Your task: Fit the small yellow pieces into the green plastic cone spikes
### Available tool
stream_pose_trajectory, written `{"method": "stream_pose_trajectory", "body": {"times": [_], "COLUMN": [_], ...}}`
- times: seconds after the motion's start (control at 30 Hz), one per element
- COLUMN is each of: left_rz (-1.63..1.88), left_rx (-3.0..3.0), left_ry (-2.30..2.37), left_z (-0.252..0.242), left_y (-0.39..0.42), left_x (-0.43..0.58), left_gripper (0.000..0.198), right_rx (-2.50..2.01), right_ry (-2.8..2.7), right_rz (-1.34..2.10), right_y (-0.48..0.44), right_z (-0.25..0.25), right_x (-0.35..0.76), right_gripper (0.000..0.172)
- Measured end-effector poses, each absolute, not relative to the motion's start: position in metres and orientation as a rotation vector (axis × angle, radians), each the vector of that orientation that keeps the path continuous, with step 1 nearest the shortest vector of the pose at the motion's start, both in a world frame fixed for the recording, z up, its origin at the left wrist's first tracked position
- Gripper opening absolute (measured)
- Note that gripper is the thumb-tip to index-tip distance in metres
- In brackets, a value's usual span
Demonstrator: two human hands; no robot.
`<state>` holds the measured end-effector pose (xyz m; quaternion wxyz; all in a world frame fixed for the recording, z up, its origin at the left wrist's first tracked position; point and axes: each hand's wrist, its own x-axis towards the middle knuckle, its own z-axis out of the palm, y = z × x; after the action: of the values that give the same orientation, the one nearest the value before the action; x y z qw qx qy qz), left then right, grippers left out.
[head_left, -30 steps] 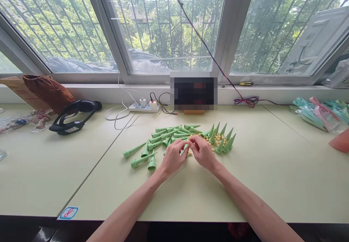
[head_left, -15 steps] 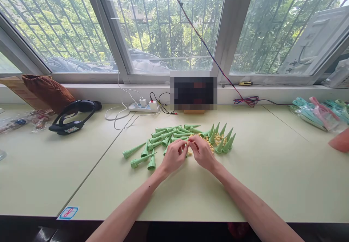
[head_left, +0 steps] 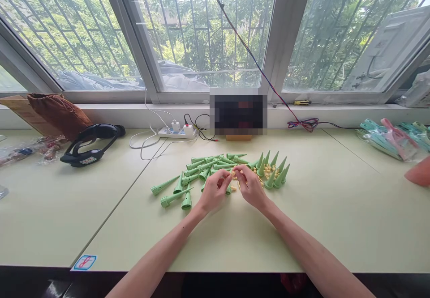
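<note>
My left hand (head_left: 214, 191) is closed in a pinch over the front of the pile; what its fingertips hold is hidden. Facing it closely, my right hand (head_left: 250, 186) pinches a small yellow piece (head_left: 234, 173). Left of and behind the hands lie several green plastic spikes (head_left: 171, 197) with wide ribbed ends. To the right, several green cones (head_left: 278, 180) stand point up. Loose yellow pieces (head_left: 268, 170) are scattered among them, partly covered by my right hand. Below my left fingertips shows a green end (head_left: 229, 190), mostly hidden.
A black headset (head_left: 92, 145) and a brown drawstring bag (head_left: 58, 114) sit at the left. Behind the pile are a white power strip (head_left: 178, 131) with cables and a blurred screen (head_left: 239, 114). Bagged teal and pink items (head_left: 391, 139) lie at the far right.
My right fingers have shifted slightly and loosened from the left fingertips, leaving a small gap where a yellow piece shows. The spikes and cones have stayed in place.
</note>
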<state>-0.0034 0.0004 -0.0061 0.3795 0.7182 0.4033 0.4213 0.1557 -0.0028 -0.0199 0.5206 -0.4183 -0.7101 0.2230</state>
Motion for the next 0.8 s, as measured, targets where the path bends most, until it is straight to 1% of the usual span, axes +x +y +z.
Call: {"method": "stream_pose_trajectory", "body": {"times": [0.3,0.5,0.6,0.8], "left_rz": [1.083,1.111,1.121,1.132], "left_rx": [1.638,1.582,1.582,1.601], "left_ry": [0.959,0.947,0.961,1.021], "left_z": [-0.0052,-0.0076,-0.0093,-0.0083], "left_y": [0.0008,0.0030,0.0037,0.0029], "left_x": [-0.0032,-0.0037,-0.0037,-0.0033], "left_gripper": [0.031,0.032,0.032,0.033], "right_rx": [-1.059,-1.083,-1.045,-0.996], "right_ry": [-1.655,-1.615,-1.604,-1.587], "right_rz": [0.607,0.646,0.700,0.812], "right_y": [-0.0028,-0.0027,-0.0038,-0.0036], "right_z": [-0.0193,-0.0176,-0.0156,-0.0161], "right_x": [0.1552,0.1558,0.1561,0.1560], "right_gripper": [0.023,0.029,0.026,0.024]}}
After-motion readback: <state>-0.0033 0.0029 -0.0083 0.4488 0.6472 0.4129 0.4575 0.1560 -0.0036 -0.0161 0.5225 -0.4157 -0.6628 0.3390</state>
